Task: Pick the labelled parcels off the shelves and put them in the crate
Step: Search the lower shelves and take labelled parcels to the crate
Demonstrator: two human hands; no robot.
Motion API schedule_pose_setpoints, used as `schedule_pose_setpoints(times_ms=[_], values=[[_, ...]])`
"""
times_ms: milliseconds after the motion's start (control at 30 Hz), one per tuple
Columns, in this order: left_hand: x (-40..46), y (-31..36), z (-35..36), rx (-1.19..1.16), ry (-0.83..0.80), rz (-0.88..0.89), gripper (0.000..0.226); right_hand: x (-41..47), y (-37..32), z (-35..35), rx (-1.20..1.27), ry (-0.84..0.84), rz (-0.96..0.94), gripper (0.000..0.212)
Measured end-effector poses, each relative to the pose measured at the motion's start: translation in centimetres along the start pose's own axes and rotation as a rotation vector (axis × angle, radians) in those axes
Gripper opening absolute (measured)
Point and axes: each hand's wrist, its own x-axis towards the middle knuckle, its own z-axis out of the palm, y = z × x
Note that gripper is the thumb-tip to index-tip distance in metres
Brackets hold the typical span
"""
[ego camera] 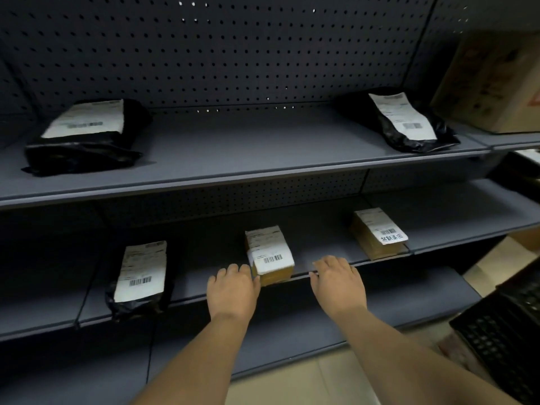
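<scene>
Two bagged parcels (84,135) on upper shelf (263,168), three parcels (270,255) on shelf below (204,287), crate (508,331) at right.

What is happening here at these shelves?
A person reaches both hands toward a small brown box on the middle shelf. The left hand touches its side; the right hand is beside it, open, holding nothing. Four other parcels lie on the shelves. The crate waits at right.
</scene>
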Motion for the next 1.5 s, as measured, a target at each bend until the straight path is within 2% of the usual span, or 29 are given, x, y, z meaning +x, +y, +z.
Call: schedule_pose_setpoints(times_ms=[300,567,733,867,967,1033,1233,1367,1500], values=[[-1.8,4.6,1.1,-0.014,-0.005,-0.091,0.036,0.1,4.6,0.2,0.008,-0.002,-0.057,0.037],[-2.1,4.5,1.6,-0.011,0.003,-0.161,0.035,0.7,4.6,1.5,0.029,-0.048,-0.106,0.038],[-1.2,4.3,1.6,-0.087,-0.015,-0.257,0.033,1.7,3.9,2.2,0.081,-0.071,-0.079,0.039],[0.3,4.0,1.8,-0.286,-0.134,-0.398,0.032,3.2,3.0,2.7,0.196,-0.166,0.009,0.041],[2.2,3.8,2.2,-0.733,-0.249,-0.627,0.036,4.6,1.8,3.1,0.391,-0.349,0.117,0.042],[3.3,3.6,2.6,-0.929,-0.277,-0.752,0.04,5.7,1.1,3.4,0.524,-0.445,0.221,0.042],[6.1,2.4,4.4,-1.187,-0.341,-1.005,0.056,9.1,-0.5,4.2,0.803,-0.597,0.483,0.04],[7.4,2.0,5.4,-1.25,-0.38,-1.075,0.062,10.2,-0.9,5.5,1.016,-0.668,0.706,0.044],[8.3,1.5,6.4,-1.293,-0.396,-1.119,0.064,10.8,-1.1,6.3,1.116,-0.685,0.795,0.041]])
